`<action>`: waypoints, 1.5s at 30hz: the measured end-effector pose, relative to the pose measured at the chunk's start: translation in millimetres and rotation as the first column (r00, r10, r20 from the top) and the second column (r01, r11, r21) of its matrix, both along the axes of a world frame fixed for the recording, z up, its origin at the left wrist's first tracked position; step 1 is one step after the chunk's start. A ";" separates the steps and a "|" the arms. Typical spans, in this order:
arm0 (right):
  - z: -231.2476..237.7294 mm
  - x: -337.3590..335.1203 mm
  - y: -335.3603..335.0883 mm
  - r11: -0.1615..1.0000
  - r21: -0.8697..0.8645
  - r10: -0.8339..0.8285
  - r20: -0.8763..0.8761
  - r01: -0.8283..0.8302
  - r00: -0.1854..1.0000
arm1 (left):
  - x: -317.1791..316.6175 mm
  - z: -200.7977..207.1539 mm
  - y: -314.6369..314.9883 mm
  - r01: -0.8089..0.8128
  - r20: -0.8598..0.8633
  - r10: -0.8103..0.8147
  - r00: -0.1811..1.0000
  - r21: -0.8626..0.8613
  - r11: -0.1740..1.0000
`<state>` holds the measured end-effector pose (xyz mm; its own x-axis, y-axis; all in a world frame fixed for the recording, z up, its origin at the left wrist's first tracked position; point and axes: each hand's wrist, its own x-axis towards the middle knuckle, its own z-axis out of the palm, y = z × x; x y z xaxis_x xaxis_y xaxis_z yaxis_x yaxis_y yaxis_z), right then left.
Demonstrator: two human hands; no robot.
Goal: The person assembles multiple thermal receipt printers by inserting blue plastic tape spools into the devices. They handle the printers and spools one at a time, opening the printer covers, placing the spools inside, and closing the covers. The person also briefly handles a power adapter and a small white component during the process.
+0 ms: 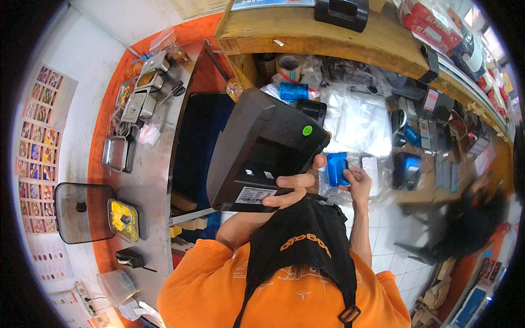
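My left hand [292,188] grips a big dark box-shaped thing [262,147] by its lower right edge. A green round sticker and a white barcode label show on it, and it is tilted. My right hand [358,183] has its fingers closed on a small shiny blue packet [338,168]. That packet is held over the shelf, beside a flat white piece [371,174] in clear plastic. Further back, a similar blue packet [294,91] lies near a tape roll [289,66].
Clear plastic bags [363,123] cover the shelf's middle. Boxes and small devices [437,134] crowd its right side, beneath a wooden top [306,44]. At left, a steel counter [156,186] carries lidded metal containers [134,106] and a yellow food tray [124,220]. A blurred dark figure [465,218] is at right.
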<state>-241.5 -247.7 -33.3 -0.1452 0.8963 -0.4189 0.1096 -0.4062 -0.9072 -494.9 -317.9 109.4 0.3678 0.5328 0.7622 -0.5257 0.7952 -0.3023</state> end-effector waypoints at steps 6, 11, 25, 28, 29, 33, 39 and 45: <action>-33.4 -9.5 7.6 0.997 -0.061 0.042 0.004 -0.042 0.999 | -11.9 55.7 -35.3 -0.312 -0.366 0.150 0.919 -0.440 0.842; -53.0 -22.0 11.8 0.995 -0.018 0.104 0.080 -0.103 0.991 | -24.0 -14.6 -24.9 -0.323 -0.363 0.202 0.910 -0.313 0.893; -23.4 44.2 39.3 0.847 0.496 -0.013 0.379 -0.191 0.925 | 33.3 -21.8 -36.3 -0.535 -0.536 0.235 0.811 -0.516 0.669; 7.2 124.7 86.8 0.714 0.700 -0.388 0.379 0.014 0.840 | 54.4 -34.2 -38.5 -0.590 -0.571 0.254 0.781 -0.541 0.599; 8.7 154.4 103.9 0.739 0.671 -0.480 0.457 0.064 0.749 | 61.2 -43.7 -38.3 -0.637 -0.618 0.261 0.741 -0.524 0.566; 24.7 232.1 148.6 0.827 0.498 -0.295 0.780 -0.262 0.553 | 88.2 -61.8 -23.4 -0.847 -0.860 0.264 0.437 -0.296 0.441; 5.5 229.0 155.7 0.924 0.248 -0.059 0.844 -0.291 0.533 | 138.3 -75.2 10.8 -1.000 -0.981 -0.192 -0.027 0.026 0.008; 13.1 226.4 156.8 0.934 0.215 -0.031 0.845 -0.286 0.534 | 182.1 -72.1 36.8 -0.997 -0.986 -0.145 -0.081 0.079 0.019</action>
